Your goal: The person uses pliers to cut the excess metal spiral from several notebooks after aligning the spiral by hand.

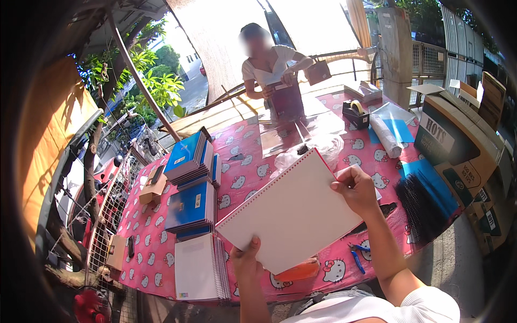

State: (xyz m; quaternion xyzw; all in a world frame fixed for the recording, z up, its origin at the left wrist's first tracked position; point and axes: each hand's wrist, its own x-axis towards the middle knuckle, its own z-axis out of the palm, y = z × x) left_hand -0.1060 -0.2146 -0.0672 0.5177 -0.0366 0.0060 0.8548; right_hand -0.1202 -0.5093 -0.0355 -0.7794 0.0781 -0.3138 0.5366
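Both my hands hold up a hole-punched notebook (291, 215), a white sheet facing me and a thin red edge showing at its far right side. A row of small holes runs along its upper left edge, with no coil in it. My left hand (247, 260) grips the near corner, thumb on the white face. Higher up, my right hand (356, 188) pinches the right edge. Blue-handled pliers (357, 259) lie on the table by my right forearm. An orange item (299, 269) is partly hidden beneath the notebook. Several white spiral-bound notebooks (196, 266) are stacked left of my left hand.
Blue notebooks (188, 207) stand in piles on the pink table (237, 185). Black binding coils (423, 207) lie at right, near cardboard boxes (452, 140). A tape dispenser (356, 114) and clear plastic (323, 148) sit farther back. Across the table, a person holds a dark red folder-like item (287, 102).
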